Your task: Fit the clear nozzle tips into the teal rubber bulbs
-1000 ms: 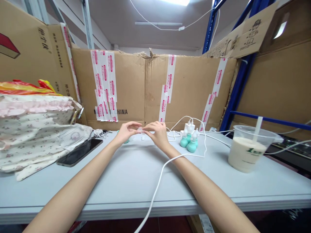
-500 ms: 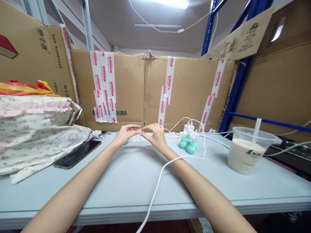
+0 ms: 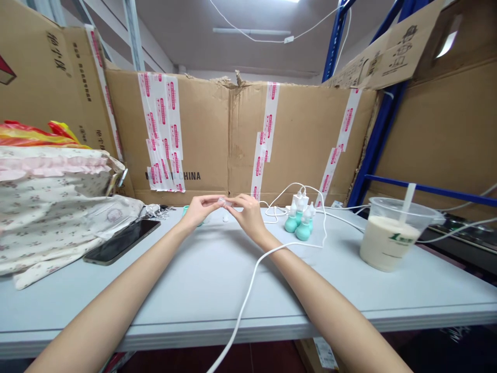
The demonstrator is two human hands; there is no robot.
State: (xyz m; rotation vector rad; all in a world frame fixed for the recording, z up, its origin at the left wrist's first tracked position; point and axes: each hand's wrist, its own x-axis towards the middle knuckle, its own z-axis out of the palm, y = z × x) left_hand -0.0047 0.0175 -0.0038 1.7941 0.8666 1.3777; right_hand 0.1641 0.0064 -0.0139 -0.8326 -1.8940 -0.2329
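Observation:
Near the back of the grey table [image 3: 217, 280], my left hand [image 3: 200, 210] and my right hand [image 3: 245, 212] meet fingertip to fingertip. Both pinch a small clear plastic piece [image 3: 222, 202], mostly covered by the fingers. Just below it on the table lies a small clear tip [image 3: 225, 218]. Partly hidden behind my left hand is a teal bulb [image 3: 185, 210]. To the right of my right hand stand several teal squeeze bulbs with clear nozzles [image 3: 303, 231], grouped close together.
A white cable [image 3: 254, 274] crosses over my right forearm. A white charger [image 3: 300, 199] stands behind the bulbs. At right is a plastic cup of milky drink [image 3: 388, 241] with a straw. A phone [image 3: 122, 242] lies beside floral cloth [image 3: 50, 212] at left. Cardboard [image 3: 205, 134] walls the back.
The whole view has shifted slightly, so things sit a little higher. My hands stay together, and the clear piece between the fingertips has tilted up and shows more.

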